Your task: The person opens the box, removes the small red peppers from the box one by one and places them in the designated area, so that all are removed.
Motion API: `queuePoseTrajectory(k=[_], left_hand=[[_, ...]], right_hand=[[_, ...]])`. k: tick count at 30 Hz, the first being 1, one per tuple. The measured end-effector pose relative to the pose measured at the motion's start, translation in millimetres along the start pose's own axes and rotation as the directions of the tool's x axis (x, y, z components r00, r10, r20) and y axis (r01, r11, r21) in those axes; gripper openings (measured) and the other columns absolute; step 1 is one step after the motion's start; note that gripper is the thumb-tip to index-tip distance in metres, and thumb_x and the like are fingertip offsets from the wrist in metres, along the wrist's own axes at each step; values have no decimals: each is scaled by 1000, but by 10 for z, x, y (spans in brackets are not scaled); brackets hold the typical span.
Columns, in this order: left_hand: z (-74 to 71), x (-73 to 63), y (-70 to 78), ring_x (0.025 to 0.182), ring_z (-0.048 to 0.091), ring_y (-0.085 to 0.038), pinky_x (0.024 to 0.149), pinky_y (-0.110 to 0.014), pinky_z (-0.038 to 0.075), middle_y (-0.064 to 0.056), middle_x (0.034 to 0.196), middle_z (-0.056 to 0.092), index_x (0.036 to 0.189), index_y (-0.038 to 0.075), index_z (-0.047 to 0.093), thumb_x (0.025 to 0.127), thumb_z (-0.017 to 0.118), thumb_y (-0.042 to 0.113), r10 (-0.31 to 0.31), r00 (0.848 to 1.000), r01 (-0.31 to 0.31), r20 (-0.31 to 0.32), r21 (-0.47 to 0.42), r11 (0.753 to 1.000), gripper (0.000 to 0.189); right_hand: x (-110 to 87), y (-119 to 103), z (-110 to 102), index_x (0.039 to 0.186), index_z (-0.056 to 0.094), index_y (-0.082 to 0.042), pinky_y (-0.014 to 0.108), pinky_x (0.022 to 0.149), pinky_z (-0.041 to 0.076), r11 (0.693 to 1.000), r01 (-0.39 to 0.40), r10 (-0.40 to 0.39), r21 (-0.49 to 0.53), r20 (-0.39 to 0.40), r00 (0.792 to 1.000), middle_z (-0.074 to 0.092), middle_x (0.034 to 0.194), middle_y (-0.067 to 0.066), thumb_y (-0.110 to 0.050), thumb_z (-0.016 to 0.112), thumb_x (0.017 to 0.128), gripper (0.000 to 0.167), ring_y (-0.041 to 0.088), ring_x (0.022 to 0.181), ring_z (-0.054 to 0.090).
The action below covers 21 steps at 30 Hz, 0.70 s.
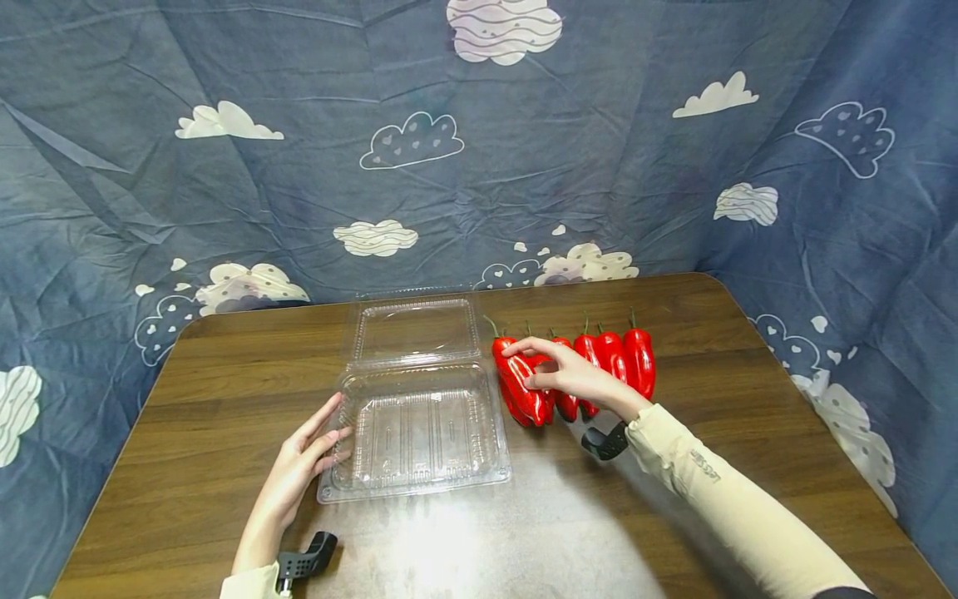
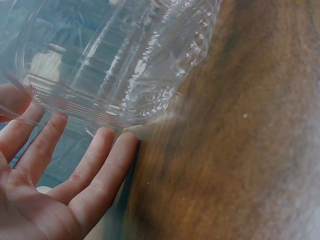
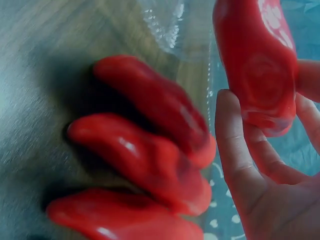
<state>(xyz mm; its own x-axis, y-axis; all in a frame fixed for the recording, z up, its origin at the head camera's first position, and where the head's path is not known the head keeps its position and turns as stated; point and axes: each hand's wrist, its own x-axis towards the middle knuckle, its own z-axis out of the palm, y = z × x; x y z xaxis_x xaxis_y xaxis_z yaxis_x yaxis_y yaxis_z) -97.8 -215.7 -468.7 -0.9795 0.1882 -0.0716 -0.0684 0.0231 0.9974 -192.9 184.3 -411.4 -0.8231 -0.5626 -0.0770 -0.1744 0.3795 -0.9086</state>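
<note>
A clear plastic clamshell container (image 1: 419, 487) lies opened on the table, its lid (image 1: 419, 333) folded back. At the container's left side, my left hand (image 1: 288, 470) holds the rim, thumb and fingers about the edge; in the left wrist view the fingertips (image 2: 104, 137) meet the plastic. My right hand (image 1: 569, 370) pinches a long red pepper (image 1: 526, 399) between thumb and fingers. In the right wrist view this pepper (image 3: 260, 65) stands apart from the others. The remaining red peppers (image 1: 639, 362) lie side by side in a row, stems toward the back, partly hidden by my right hand.
The brown wooden table (image 1: 224, 399) carries everything, with a bright glare near its front. A blue cloth with white clouds (image 1: 299, 191) hangs behind it and at both sides. The container's right edge lies close beside the leftmost peppers.
</note>
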Motion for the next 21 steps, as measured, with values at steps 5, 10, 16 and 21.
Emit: queuePoseTrajectory(k=[5,10,16,21], left_hand=[[0,3,-6,118,53,-11,90,-31,51,-16,156,20,151,3,26,102,45,12,10,1000,-10,-1,-9,1000,53],[-2,0,-11,118,52,-11,91,-31,50,-16,156,20,151,4,26,102,44,12,13,1000,-13,3,1,1000,53],[-6,0,-22,119,52,-12,91,-32,50,-17,156,19,151,4,26,102,45,14,17,1000,-17,7,4,1000,53],[-9,7,-36,119,52,-13,91,-33,50,-17,156,19,151,5,26,102,45,14,14,1000,-14,4,5,1000,53]], right_hand=[[-59,78,-37,129,55,-9,40,88,49,999,-42,43,18,-46,998,48,134,15,0,60,86,44,36,122,46],[-131,169,-61,130,54,-8,37,85,49,998,-55,58,35,-87,995,48,133,17,1,59,86,45,35,116,50],[-204,283,-112,130,53,-3,32,78,51,998,-19,26,63,-116,993,51,129,21,5,58,85,46,31,101,56],[-269,306,-182,131,54,-6,32,80,51,998,-38,45,48,-157,987,49,134,19,3,59,86,46,32,111,54]])
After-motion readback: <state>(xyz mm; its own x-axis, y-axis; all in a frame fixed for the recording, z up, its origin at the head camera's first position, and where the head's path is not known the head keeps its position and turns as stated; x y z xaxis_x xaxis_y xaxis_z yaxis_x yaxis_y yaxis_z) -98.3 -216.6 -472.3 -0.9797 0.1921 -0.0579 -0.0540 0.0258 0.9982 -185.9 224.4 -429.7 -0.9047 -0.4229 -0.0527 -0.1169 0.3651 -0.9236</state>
